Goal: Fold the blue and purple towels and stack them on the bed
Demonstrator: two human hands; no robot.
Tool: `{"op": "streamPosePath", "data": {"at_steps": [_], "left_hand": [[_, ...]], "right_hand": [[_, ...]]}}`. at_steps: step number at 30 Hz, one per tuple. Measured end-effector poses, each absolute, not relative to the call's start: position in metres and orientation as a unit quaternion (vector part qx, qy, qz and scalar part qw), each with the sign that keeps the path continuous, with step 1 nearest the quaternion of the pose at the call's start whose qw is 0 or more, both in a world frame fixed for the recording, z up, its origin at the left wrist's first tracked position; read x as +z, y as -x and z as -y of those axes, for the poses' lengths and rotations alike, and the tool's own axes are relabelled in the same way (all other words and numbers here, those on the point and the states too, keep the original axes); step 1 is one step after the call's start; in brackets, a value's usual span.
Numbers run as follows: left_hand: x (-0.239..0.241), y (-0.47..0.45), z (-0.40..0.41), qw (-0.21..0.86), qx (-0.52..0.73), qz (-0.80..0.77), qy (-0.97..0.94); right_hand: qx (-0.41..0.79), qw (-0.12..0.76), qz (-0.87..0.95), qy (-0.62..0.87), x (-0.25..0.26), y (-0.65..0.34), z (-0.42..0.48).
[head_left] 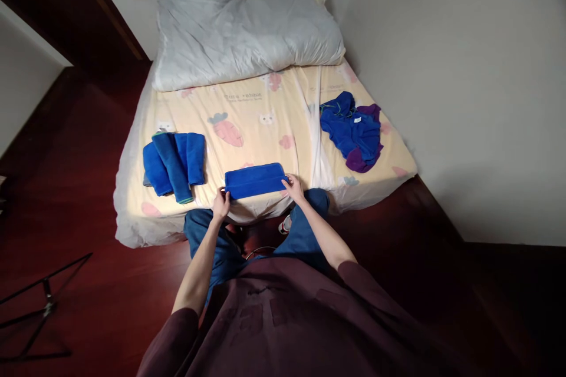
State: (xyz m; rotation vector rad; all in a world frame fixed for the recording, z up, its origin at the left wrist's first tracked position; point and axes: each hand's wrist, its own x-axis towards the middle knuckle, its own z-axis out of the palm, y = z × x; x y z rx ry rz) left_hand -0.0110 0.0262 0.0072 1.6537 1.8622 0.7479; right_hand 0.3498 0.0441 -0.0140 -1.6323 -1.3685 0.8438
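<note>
A folded blue cloth (255,179) lies flat at the near edge of the bed (283,129). My left hand (220,204) pinches its near left corner. My right hand (293,187) grips its right end, fingers closed on the fabric. Both forearms reach forward from my dark maroon sleeves. Left of the cloth lie several rolled blue towels (174,164) side by side on the sheet.
A crumpled heap of blue and purple clothes (354,131) lies on the bed's right side. A white duvet (245,29) is bunched at the headboard. A white wall runs along the right. A black stand (39,306) sits on the dark wooden floor at left.
</note>
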Motion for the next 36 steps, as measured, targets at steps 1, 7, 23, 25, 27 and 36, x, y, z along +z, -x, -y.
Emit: {"op": "streamPosePath", "data": {"at_steps": [1,7,23,25,27,36], "left_hand": [[0.009,0.008,-0.021,0.240,0.283,-0.687,-0.624],[0.017,-0.009,0.013,0.100,0.233,-0.592,-0.765],[0.001,0.011,-0.002,0.121,0.115,-0.581,-0.796],[0.001,0.010,-0.003,0.119,0.118,-0.584,-0.794],[0.002,0.008,-0.005,0.121,0.119,-0.585,-0.793],[0.010,-0.007,-0.043,0.126,0.095,-0.582,-0.798]], "right_hand": [[0.291,0.403,0.564,0.659,-0.009,-0.347,-0.037],[0.122,0.247,0.743,0.610,0.021,-0.328,0.004],[0.141,0.112,0.795,0.579,0.006,-0.335,-0.013],[0.137,0.115,0.795,0.580,0.007,-0.335,-0.013],[0.132,0.117,0.794,0.582,0.007,-0.333,-0.013],[0.112,0.110,0.794,0.587,0.002,-0.321,-0.041]]}}
